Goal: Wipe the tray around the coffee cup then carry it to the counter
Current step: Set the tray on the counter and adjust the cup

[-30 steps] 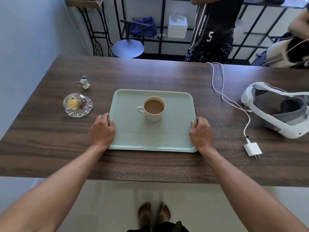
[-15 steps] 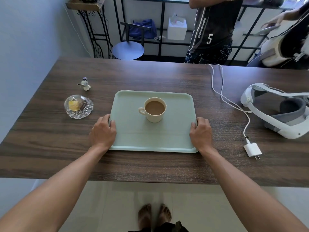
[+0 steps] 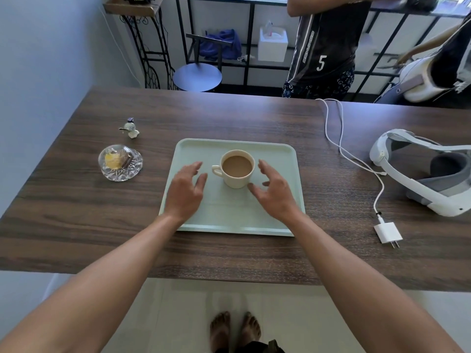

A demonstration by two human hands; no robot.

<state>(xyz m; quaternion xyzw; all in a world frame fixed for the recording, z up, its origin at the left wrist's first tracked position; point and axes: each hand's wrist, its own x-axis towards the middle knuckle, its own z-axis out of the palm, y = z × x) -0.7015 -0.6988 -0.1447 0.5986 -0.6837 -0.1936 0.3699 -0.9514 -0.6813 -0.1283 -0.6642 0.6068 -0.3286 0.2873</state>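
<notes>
one tray [image 3: 280,159], one cup [image 3: 237,168] (coffee-filled), two hands [image 3: 184,191]

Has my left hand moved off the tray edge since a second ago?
Yes. The left hand moved inward from the tray's left edge toward the coffee cup.

A white "5" stands on the dark jersey [image 3: 325,44].

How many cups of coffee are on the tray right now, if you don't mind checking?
1: the cup stands near the middle of the tray, between the open left hand and right hand. None appears hidden.
</notes>
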